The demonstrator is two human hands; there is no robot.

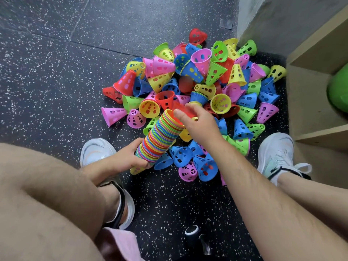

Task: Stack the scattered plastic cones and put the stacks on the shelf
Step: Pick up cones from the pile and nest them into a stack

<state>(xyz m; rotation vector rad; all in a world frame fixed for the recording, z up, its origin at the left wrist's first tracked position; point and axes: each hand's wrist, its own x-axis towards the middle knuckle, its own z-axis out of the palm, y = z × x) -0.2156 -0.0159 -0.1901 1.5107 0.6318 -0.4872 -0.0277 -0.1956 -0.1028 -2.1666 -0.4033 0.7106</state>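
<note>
Left grip [128, 157] curled round the base of the stack [162, 134], right grip [199, 125] pinching a red cone [183, 109] at its top: a skewed push could buckle the stack

Black speckled rubber floor [56, 72] carries a loose pile of perforated plastic cones [197, 87] beside the wooden shelf [308, 102].

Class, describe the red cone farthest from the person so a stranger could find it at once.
Find the heap of coloured cones on the dark speckled floor. Go to its far edge, towards the grey wall. There a red cone lies on its side at the very tip, with only floor beyond it.
</note>
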